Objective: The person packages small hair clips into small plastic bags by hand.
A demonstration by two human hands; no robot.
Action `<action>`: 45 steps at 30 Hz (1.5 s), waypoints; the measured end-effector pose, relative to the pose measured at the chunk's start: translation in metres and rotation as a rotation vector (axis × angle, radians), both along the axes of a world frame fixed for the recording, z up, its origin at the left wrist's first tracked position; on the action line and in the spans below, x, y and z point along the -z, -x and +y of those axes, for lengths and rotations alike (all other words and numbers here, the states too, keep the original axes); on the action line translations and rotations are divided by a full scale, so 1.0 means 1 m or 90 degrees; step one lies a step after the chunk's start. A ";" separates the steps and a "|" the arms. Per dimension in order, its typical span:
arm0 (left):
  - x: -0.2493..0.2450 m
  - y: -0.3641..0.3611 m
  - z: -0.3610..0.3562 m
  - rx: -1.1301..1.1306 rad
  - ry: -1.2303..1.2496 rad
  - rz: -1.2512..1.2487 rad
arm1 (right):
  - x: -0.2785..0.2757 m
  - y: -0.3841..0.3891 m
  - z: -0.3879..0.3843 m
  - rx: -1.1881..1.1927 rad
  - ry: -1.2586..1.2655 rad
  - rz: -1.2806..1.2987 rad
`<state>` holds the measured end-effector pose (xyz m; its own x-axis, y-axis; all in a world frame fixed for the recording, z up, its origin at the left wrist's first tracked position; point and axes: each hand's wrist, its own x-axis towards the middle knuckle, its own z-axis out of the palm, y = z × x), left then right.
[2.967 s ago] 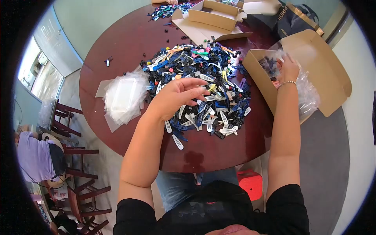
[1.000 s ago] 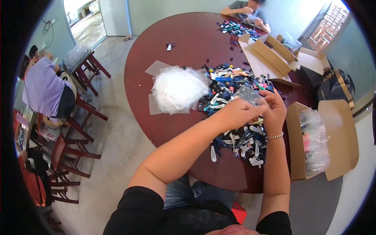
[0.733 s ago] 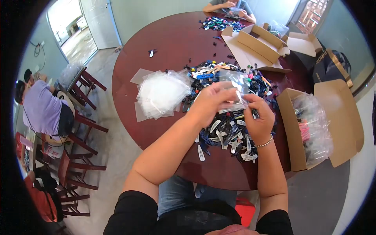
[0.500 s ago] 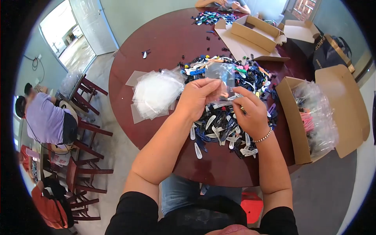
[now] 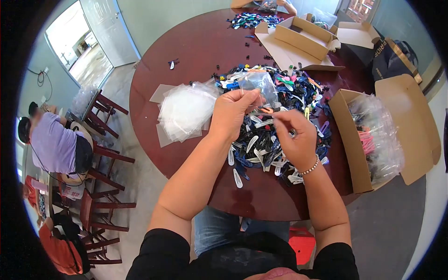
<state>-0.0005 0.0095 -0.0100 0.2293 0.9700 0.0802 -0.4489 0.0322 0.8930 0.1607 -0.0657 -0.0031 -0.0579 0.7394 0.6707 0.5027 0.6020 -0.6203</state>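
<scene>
My left hand (image 5: pixel 233 112) pinches a clear plastic bag (image 5: pixel 263 86) between thumb and fingers, held over the pile of hair clips (image 5: pixel 261 144). An orange clip (image 5: pixel 266 110) shows at the bag's lower edge. Close to that edge, on the right, my right hand (image 5: pixel 298 140) is closed with thumb and forefinger together on hair clips, mostly hidden by the fingers. The pile beneath both hands mixes white, black, navy and coloured clips. A stack of flat clear bags (image 5: pixel 184 112) lies left of my left hand.
An open cardboard box (image 5: pixel 343 140) with filled plastic bags stands at the right. Another open carton (image 5: pixel 305 37) is at the back, near a second clip pile (image 5: pixel 254 20) and another person's hands (image 5: pixel 287 5). People sit beside stools (image 5: pixel 100 205) at the left.
The bag in my left hand has tipped and crumpled slightly. My right hand has shifted a little down and right, its fingertips still near the bag's lower edge.
</scene>
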 end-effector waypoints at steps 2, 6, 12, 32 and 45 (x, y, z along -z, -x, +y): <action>0.000 -0.001 -0.002 -0.003 0.006 0.006 | 0.001 0.012 -0.005 -0.035 0.163 0.136; -0.004 -0.005 -0.007 0.054 0.025 -0.028 | 0.005 0.014 -0.001 -0.129 0.393 0.440; -0.005 -0.009 -0.013 0.117 0.039 -0.015 | 0.008 0.003 0.006 -0.168 0.408 0.736; -0.005 -0.009 -0.016 0.136 0.002 0.072 | 0.000 -0.009 0.005 -0.177 0.314 0.713; -0.007 -0.007 -0.013 0.046 -0.119 0.107 | -0.015 -0.029 0.004 -0.086 0.350 0.542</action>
<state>0.0060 -0.0035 -0.0025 0.3222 0.9228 0.2112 -0.2969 -0.1134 0.9481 0.1900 -0.0615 0.0116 0.1737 0.9799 0.0986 -0.2848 0.1458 -0.9474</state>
